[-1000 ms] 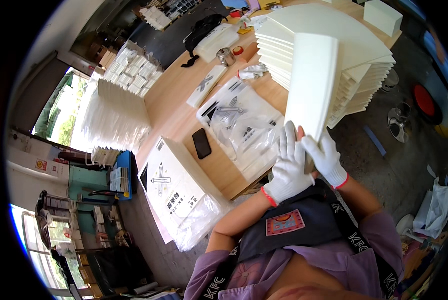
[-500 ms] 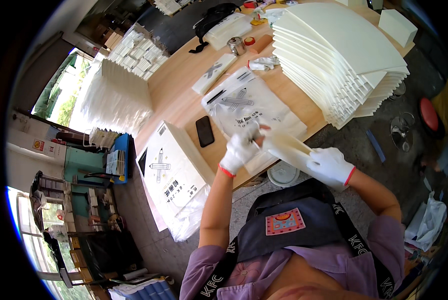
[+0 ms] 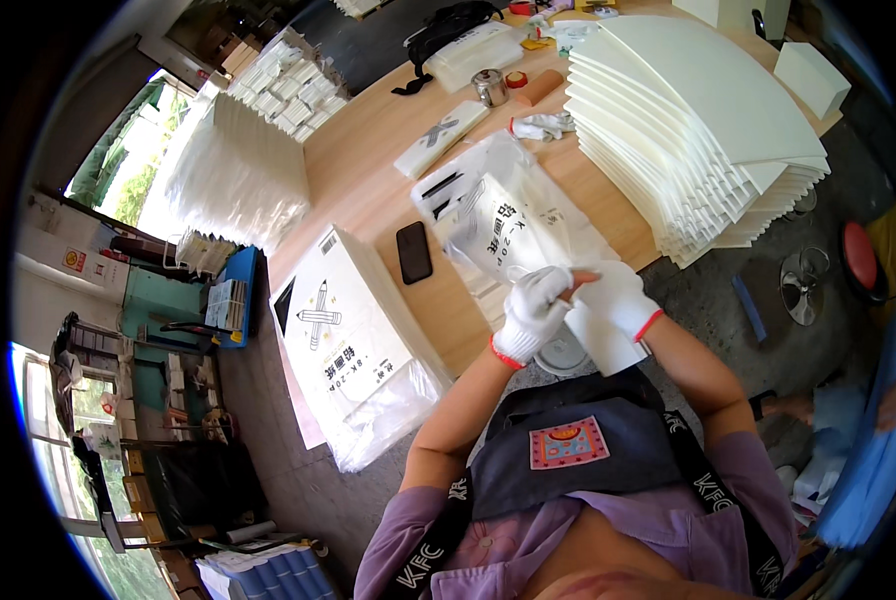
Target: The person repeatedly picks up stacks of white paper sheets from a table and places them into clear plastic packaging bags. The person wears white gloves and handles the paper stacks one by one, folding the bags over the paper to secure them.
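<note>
Both my hands wear white gloves with red cuffs and meet in front of my apron. My left hand [image 3: 534,314] is closed, a bare fingertip showing, at the near end of a clear printed plastic bag [image 3: 513,238]; it seems to pinch the bag, though the fingers partly hide the grip. My right hand [image 3: 618,300] is closed on a thin sheaf of white paper [image 3: 606,345], which hangs tilted toward my apron. The bag's near part is raised off other flat bags on the table. Whether any paper is inside it, I cannot tell.
Left on the wooden table [image 3: 363,150] lie a black phone [image 3: 414,253] and a stack of filled printed packs [image 3: 343,340]. A tall fanned paper stack [image 3: 708,110] stands right. Farther back are a metal pot [image 3: 489,87] and loose gloves [image 3: 541,127]. A person in blue [image 3: 873,440] is at right.
My hands have come together, the right moving left and the left moving right and nearer. The paper has swung more upright, and the bag's near part has risen. A person has appeared at lower right.
</note>
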`<state>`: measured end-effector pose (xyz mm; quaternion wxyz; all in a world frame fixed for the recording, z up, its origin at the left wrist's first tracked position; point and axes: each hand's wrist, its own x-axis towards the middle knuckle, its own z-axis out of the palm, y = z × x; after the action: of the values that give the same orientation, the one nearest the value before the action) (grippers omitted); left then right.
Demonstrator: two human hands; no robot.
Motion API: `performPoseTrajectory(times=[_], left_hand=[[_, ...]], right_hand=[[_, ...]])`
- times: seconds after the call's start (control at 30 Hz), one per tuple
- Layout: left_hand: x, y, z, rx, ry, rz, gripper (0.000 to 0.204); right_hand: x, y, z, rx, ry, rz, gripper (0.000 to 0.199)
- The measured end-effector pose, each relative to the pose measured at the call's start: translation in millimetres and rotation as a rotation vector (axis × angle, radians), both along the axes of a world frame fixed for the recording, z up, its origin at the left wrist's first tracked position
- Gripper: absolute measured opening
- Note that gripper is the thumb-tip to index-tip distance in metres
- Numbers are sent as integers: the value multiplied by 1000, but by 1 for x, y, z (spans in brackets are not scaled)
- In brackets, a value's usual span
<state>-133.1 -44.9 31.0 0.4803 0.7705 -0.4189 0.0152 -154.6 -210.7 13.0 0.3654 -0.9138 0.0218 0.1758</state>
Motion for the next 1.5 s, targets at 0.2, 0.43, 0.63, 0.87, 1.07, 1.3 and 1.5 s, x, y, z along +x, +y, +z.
performPoseTrajectory(times=[0.2, 0.43, 0.63, 0.87, 1.07, 1.3, 1.5], left_hand=[[-7, -28, -11, -31, 19, 62, 20], [-19, 3, -74, 133, 90, 250, 23], [-36, 17, -101, 96, -286, 333, 23], [0, 95, -142, -150, 397, 902, 20], [-89, 119, -127, -53, 510, 898, 27], [-177, 131, -84, 53, 707, 605, 22], [-100, 109, -118, -66, 454, 766, 18]], right_hand=[[21, 7, -122, -43, -754, -7, 33], [-50, -8, -49, -241, -970, -42, 28], [-19, -29, -72, -343, -773, -313, 18], [-2, -30, -78, -690, -600, 1, 34], [-72, -26, -75, -734, -325, 162, 22], [-168, -27, -37, -513, -120, 426, 13], [-105, -32, -46, -683, -388, 167, 16]])
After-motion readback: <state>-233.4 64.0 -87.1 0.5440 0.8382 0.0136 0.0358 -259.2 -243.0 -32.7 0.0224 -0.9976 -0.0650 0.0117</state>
